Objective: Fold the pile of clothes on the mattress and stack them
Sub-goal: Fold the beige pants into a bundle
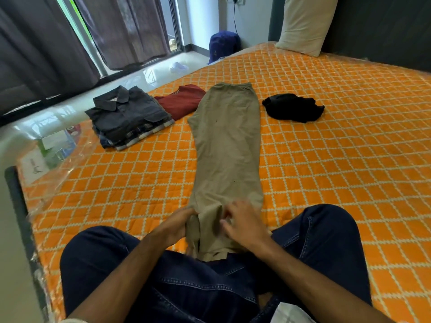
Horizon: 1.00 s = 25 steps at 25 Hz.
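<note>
Khaki trousers [227, 145] lie stretched lengthwise on the orange quilted mattress [326, 159], waistband far, leg ends at my lap. My left hand [179, 223] grips the left edge of the leg ends. My right hand [242, 223] rests on the cloth near the cuffs, fingers bent and blurred. A stack of folded shirts [127, 117] with a dark grey shirt on top sits at the far left. A folded maroon garment [180, 101] lies beside it. A crumpled black garment [292, 107] lies to the right of the trousers.
I sit cross-legged in dark jeans [186, 287] at the mattress's near end. A pillow [305, 24] leans on the headboard at the far right. Beyond the mattress's left edge are the glossy floor, a blue bag [222, 44] and dark curtains [42, 50].
</note>
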Each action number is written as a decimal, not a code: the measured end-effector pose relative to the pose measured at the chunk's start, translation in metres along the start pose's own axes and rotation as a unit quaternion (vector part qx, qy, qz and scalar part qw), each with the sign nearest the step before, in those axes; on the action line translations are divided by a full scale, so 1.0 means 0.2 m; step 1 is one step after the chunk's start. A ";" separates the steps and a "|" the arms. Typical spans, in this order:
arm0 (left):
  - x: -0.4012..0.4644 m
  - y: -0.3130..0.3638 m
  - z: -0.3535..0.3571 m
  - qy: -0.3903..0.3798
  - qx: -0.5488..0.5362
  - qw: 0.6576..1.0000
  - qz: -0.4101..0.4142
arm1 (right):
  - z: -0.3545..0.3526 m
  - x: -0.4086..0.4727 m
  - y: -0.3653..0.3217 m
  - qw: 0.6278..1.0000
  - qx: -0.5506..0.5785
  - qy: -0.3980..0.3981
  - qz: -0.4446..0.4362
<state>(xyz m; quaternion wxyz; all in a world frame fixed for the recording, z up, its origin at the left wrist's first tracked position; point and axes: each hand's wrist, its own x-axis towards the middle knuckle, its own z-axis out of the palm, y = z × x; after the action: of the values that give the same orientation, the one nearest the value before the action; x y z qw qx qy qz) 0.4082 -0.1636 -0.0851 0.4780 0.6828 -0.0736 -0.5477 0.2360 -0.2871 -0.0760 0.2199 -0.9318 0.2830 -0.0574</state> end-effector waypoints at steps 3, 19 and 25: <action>-0.07 0.01 0.05 -0.060 -0.099 0.993 0.018 | 0.11 -0.02 -0.18 0.995 0.078 -0.044 0.034; -0.27 -0.05 0.11 -0.074 -0.258 0.961 0.059 | -0.09 0.04 -0.37 0.930 0.352 -0.082 0.069; -0.31 -0.08 0.07 -0.031 -0.275 0.960 0.052 | -0.03 -0.07 -0.43 0.948 0.288 -0.131 -0.022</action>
<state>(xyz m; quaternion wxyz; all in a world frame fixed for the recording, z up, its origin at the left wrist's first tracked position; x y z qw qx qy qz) 0.3666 -0.1246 -0.0537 0.6721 0.5030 0.0295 -0.5426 0.2659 -0.2169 -0.0316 0.5130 -0.8339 0.2029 -0.0184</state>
